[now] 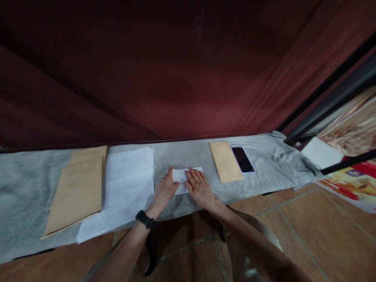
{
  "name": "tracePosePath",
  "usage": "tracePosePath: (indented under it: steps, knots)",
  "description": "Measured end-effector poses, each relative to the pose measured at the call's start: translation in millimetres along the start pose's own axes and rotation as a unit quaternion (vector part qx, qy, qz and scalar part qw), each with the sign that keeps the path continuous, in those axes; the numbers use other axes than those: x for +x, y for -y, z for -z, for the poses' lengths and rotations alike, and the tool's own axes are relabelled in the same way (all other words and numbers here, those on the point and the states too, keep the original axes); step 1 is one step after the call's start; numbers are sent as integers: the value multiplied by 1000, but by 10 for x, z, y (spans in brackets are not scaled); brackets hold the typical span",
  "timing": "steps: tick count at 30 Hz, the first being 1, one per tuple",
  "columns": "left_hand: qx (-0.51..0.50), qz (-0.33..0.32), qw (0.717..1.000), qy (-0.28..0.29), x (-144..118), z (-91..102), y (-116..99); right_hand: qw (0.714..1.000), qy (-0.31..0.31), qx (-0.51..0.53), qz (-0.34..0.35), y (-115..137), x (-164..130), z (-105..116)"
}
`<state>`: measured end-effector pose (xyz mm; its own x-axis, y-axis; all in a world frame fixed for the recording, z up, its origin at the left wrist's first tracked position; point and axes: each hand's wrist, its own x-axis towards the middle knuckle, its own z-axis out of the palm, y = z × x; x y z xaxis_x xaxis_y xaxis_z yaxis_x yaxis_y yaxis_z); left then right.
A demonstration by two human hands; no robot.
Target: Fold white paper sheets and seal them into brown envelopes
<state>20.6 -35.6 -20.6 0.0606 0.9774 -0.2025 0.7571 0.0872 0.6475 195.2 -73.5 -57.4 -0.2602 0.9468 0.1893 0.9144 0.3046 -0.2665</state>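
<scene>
You are pressing both hands flat onto a small folded sheet of white paper [184, 177] lying near the middle of the grey cloth [29, 184] that is covering the desk. Your left hand [165, 188] is resting open on the sheet's left end, thumb stretched across its top edge; your right hand [199, 187] is lying palm down, fingers spread, over its right half. Neither hand is gripping anything.

Judging by its size beside the stack of unfolded white sheets [127, 184] to your left, this sheet is already folded down and you are flattening the crease. A pile of brown envelopes [76, 188] is lying further left, and one brown envelope [225, 161] is waiting on your right beside a dark phone [242, 159]. The folded sheet is not yet inside an envelope.
</scene>
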Motion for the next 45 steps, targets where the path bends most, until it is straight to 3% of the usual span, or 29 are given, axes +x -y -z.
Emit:
tracePosePath:
  steps: [2,5,8,10,12,17,28,45]
  knots:
    - [97,4,995,-8,-61,15,-51,1000,1,-9,-1,-6,4,14]
    - [205,-42,974,-85,-176,-52,-135,1000,5,-16,4,-10,8,20]
    - [212,-144,958,-129,-263,-259,-188,1000,10,-26,11,-30,-8,-15]
    - [188,-215,951,-119,-287,-433,-186,999,16,-36,20,-55,-27,-54]
    - [178,-236,950,-103,-288,-574,-157,998,19,-45,29,-81,-42,-89]
    - [193,-214,954,-86,-259,-660,-71,998,12,-52,23,-120,-44,-104]
    - [228,-167,952,-118,-271,-710,-14,998,-2,-57,-16,-244,-80,-58]
    - [275,-133,943,-131,-307,-646,-62,995,-11,-91,-31,-472,-131,-62]
